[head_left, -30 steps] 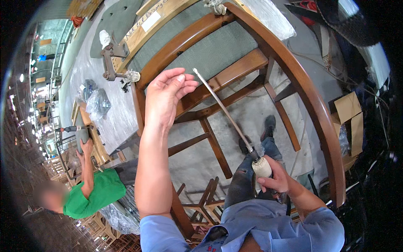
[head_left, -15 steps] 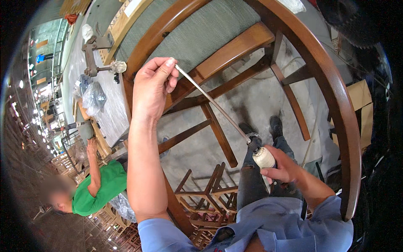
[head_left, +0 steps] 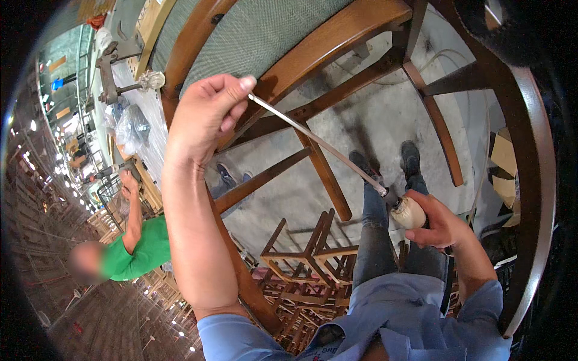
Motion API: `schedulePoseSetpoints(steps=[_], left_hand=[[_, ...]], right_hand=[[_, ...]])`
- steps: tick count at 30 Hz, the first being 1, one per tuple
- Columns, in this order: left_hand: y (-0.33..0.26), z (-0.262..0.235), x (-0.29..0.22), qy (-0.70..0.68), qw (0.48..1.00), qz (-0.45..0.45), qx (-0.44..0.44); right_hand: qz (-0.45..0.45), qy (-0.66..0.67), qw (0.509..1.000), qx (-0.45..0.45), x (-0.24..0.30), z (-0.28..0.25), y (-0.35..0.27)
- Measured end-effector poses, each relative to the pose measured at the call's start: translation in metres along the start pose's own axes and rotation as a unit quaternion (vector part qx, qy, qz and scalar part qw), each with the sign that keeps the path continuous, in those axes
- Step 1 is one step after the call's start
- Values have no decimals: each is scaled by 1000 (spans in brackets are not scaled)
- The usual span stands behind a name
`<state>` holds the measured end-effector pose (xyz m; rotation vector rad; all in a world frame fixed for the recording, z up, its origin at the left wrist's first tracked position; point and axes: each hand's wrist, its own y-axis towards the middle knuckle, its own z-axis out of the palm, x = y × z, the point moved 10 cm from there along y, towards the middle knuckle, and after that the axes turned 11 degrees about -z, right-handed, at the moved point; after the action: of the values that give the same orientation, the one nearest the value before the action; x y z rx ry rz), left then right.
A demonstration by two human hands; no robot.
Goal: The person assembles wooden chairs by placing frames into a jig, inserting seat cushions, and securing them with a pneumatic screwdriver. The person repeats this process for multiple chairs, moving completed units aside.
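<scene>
My right hand (head_left: pixel 444 224) is wrapped round a power screwdriver (head_left: pixel 409 213) whose pale front end looks wrapped. From it a long, thin steel bit (head_left: pixel 325 146) slants up and left. At the bit's tip my left hand (head_left: pixel 205 117) is closed, thumb against bent fingers; anything small pinched there is too hidden to make out. Just beyond the left fingers is the brown wooden rail (head_left: pixel 337 45) of a chair with a grey-green woven fabric seat (head_left: pixel 265 45). The chair's curved wooden frame (head_left: pixel 537 150) sweeps down on the right.
At left, a metal clamp (head_left: pixel 108 75) with wrapped ends stands by plastic bags (head_left: pixel 132 127) on a covered bench. A co-worker in a green shirt (head_left: pixel 141 249) holds a power tool there. Wooden chair frames (head_left: pixel 301 256) stand below; torn cardboard (head_left: pixel 504 153) lies at right.
My right hand and the screwdriver have shifted right in view, my left hand slightly left. The chair appears larger and closer. The co-worker's arm has moved a little.
</scene>
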<state>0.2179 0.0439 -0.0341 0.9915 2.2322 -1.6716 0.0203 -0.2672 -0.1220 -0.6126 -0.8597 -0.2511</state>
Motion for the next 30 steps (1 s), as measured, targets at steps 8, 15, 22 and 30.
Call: schedulePoseSetpoints(steps=[8, 15, 22, 30], left_hand=[[-1, 3, -11, -69, 995, 18, -75], [-3, 5, -17, -27, 994, 62, -91], [-5, 8, -21, -12, 992, 68, -106], [-7, 8, -20, -13, 991, 63, -116]], right_hand=[[-104, 218, 970, -22, 21, 42, 53], [-78, 301, 949, -47, 43, 69, 75], [-110, 346, 931, -45, 43, 83, 82], [-109, 350, 930, -28, 50, 87, 88]])
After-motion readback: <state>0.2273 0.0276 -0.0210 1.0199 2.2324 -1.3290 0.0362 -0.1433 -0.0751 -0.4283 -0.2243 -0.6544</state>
